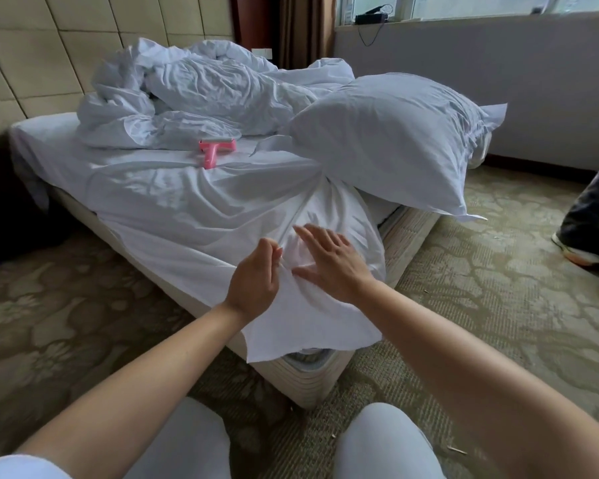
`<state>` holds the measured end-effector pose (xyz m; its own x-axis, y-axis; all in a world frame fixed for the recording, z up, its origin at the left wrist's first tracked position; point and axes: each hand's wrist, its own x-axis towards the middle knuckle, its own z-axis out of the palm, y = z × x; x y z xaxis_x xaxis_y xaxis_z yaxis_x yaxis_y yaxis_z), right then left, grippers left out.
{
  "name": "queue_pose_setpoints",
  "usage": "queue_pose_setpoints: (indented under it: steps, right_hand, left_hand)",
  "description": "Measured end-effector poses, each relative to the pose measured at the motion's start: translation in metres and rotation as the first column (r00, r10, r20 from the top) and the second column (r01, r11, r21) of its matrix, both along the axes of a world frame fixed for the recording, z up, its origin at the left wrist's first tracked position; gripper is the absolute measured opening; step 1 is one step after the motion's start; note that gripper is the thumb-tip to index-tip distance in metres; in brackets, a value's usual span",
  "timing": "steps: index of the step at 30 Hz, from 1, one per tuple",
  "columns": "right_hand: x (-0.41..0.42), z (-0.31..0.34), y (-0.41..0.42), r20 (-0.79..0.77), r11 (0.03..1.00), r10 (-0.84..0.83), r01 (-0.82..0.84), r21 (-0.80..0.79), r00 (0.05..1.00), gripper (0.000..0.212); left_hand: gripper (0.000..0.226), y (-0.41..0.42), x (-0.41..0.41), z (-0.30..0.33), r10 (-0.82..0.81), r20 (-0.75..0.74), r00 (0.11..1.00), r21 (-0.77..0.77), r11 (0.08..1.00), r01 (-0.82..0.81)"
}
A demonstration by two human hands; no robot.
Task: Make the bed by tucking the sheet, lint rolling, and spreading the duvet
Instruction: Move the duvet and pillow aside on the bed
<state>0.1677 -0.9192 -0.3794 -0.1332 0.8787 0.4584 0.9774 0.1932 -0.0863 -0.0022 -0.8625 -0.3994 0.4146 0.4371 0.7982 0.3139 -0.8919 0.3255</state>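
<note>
- At the near corner of the bed [312, 378], taken here as the landmark: a low divan base, its ribbed side bare below the mattress, standing on patterned carpet [481, 305].
- Sheet [173, 209]: white, loose and creased over the mattress; its corner is gathered into a bunch at the landmark corner and hangs free over the base, hem not yet tucked under. Along the left side from that corner it also hangs untucked.
- Duvet [187, 95]: white, heaped in a crumpled mound at the far end from the corner, against the padded headboard. Not spread.
- Pillow [395, 143]: white, lying tilted across the right-hand edge, beyond the corner and partly overhanging the bed.
- Left hand [253, 281]: at the corner, fingers curled in, pinching a fold of the gathered sheet between thumb and fingertips.
- Right hand [332, 261]: just beside the left, fingers straight and spread wide, palm laid flat on the bunched sheet, gripping nothing.
- Lint roller [215, 150]: pink, T-shaped, lying on the sheet midway between the corner and the duvet mound, untouched by either hand.
- Another person's shoe [581, 250]: on the carpet well to the right of the corner.
- State of the task, by judgement: first step in hand. The sheet tuck at this corner is under way and unfinished; the remaining sides, the lint rolling and the spreading of the duvet all appear still to do.
</note>
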Motion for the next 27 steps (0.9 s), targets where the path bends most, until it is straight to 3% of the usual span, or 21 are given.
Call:
queue_pose_setpoints:
  steps: [1,2,4,8,11,13,16,20,27]
  right_hand:
    - [0.001,0.003,0.002,-0.005,0.999,-0.033,0.033,-0.021,0.999,0.066]
    - [0.0,0.007,0.003,-0.01,0.999,-0.04,0.04,-0.004,0.999,0.058]
    - [-0.003,0.007,0.008,0.013,0.992,0.018,-0.02,0.122,1.0,0.027]
    - [-0.002,0.005,0.015,-0.052,0.983,0.042,-0.032,0.182,0.998,0.018]
    - [0.006,0.003,0.017,-0.061,0.996,-0.02,0.025,0.082,0.998,0.018]
    - [0.01,0.003,0.018,-0.038,0.998,-0.058,0.059,0.017,0.998,0.018]
    - [0.012,-0.001,0.018,-0.077,0.994,-0.108,0.108,-0.01,0.991,0.017]
    - [0.009,-0.007,0.016,-0.089,0.989,-0.14,0.144,0.039,0.986,0.018]
    - [0.007,-0.006,0.018,0.032,0.987,-0.158,0.158,0.006,0.987,0.032]
  left_hand:
    - [0.019,0.001,0.001,0.001,-0.005,-0.019,1.0,0.007,1.0,0.005]
    - [0.014,0.001,0.001,0.002,-0.011,-0.047,0.999,0.018,1.0,0.012]
    - [0.018,0.002,0.0,0.003,-0.013,-0.086,0.996,0.046,0.999,0.017]
    - [0.017,0.002,0.0,0.007,0.04,-0.052,0.998,0.021,0.999,-0.039]
    - [0.029,0.001,0.002,0.007,0.072,-0.083,0.994,-0.051,0.996,-0.076]
    - [0.048,0.002,0.002,-0.001,0.082,-0.172,0.982,-0.056,0.994,-0.093]
    - [0.057,0.007,-0.001,-0.013,0.137,-0.289,0.947,-0.101,0.98,-0.172]
    - [0.035,0.009,-0.001,-0.019,0.235,-0.278,0.931,0.077,0.972,-0.222]
    - [0.03,0.008,0.004,-0.014,0.183,-0.259,0.948,0.022,0.983,-0.184]
